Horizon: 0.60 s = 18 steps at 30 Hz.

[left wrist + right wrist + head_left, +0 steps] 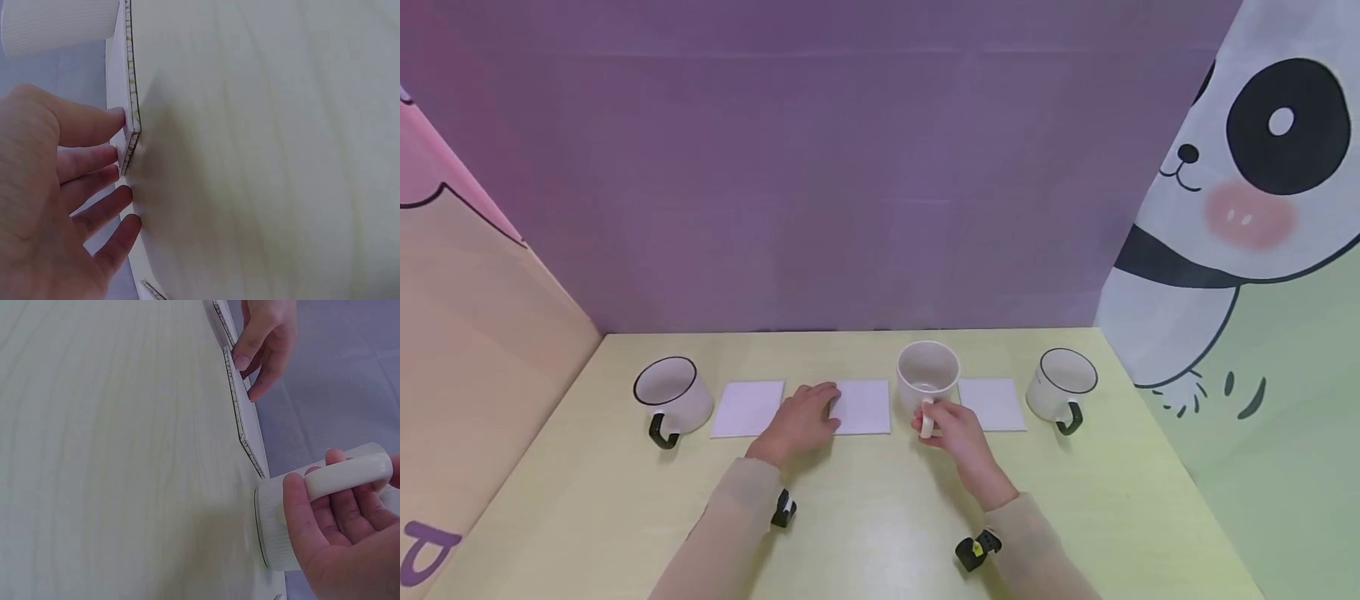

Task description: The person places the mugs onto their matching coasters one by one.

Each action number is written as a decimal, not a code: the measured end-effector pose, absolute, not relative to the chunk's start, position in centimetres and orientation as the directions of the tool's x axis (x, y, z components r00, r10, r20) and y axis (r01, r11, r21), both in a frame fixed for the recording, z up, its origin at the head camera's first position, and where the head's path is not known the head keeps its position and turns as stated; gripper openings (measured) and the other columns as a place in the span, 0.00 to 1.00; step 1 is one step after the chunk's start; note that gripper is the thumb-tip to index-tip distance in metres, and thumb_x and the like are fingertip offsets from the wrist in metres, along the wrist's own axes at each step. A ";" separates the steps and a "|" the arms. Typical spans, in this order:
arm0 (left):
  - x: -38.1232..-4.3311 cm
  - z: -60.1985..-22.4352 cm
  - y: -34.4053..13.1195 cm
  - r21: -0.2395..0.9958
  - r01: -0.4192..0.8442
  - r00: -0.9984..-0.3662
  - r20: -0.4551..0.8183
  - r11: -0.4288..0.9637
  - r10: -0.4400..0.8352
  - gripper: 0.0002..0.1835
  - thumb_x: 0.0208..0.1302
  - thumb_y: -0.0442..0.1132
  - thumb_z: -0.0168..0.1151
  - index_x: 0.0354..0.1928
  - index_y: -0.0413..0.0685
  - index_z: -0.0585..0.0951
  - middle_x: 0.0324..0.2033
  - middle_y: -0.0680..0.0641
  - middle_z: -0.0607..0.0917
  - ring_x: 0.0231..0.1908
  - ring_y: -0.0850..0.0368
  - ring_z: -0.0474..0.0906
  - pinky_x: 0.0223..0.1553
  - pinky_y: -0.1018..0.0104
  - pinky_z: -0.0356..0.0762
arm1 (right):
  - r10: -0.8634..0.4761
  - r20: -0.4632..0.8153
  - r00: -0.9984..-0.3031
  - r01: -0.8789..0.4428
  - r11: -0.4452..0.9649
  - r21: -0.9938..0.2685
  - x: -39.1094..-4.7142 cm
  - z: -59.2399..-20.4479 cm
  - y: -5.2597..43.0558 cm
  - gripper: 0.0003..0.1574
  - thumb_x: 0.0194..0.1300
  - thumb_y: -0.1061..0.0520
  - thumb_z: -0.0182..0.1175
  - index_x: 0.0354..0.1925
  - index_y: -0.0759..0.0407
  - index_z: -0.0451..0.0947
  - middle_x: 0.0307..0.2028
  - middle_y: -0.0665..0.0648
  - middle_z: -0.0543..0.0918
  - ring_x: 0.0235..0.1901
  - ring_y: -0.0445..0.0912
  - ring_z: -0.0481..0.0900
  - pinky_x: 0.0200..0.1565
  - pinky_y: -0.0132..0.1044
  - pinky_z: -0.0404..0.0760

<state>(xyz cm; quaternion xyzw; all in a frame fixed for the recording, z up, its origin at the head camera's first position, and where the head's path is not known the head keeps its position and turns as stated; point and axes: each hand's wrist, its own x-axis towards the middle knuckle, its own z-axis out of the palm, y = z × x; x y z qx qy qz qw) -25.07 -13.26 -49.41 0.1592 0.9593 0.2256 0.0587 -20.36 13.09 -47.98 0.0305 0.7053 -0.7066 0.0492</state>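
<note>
Three thick white squares lie in a row on the table. My left hand touches the left edge of the middle white square, thumb and fingertips right at that edge. Seen from the left wrist, the thumb meets a corner of it. A plain white mug stands upright between the middle and right squares. Its white handle is held by the fingers of my right hand. In the right wrist view, the mug's base is close to the corner of the middle square.
On the left stands a white mug with a dark rim and black handle; a similar mug stands on the right. The left white square and right white square flank the middle one. A purple backdrop rises behind the table.
</note>
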 end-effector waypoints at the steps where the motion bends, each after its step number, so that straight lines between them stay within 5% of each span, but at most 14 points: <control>1: -25.1 -49.4 -13.3 0.457 0.276 -0.943 -0.041 0.846 0.330 0.28 0.70 0.42 0.61 0.69 0.39 0.73 0.71 0.42 0.70 0.70 0.40 0.64 0.69 0.41 0.62 | -0.023 -0.113 -0.993 0.113 0.000 -0.994 -20.4 -48.0 13.1 0.16 0.74 0.58 0.55 0.41 0.73 0.80 0.34 0.57 0.85 0.39 0.46 0.83 0.47 0.46 0.85; 10: -24.9 -49.4 -13.6 0.484 0.279 -0.941 -0.033 0.829 0.336 0.27 0.69 0.39 0.63 0.68 0.39 0.74 0.70 0.40 0.72 0.69 0.37 0.65 0.67 0.38 0.62 | -0.032 -0.145 -0.989 0.148 -0.091 -0.985 -20.2 -48.1 12.5 0.15 0.73 0.60 0.54 0.43 0.75 0.77 0.33 0.57 0.82 0.39 0.48 0.81 0.50 0.54 0.84; 18: -25.2 -49.6 -13.6 0.502 0.290 -0.941 -0.004 0.814 0.338 0.27 0.68 0.39 0.64 0.66 0.39 0.75 0.69 0.40 0.73 0.68 0.38 0.65 0.67 0.38 0.62 | -0.001 -0.140 -0.990 0.140 -0.093 -0.986 -20.2 -47.9 12.3 0.16 0.73 0.60 0.54 0.43 0.75 0.77 0.33 0.58 0.82 0.38 0.47 0.80 0.49 0.51 0.85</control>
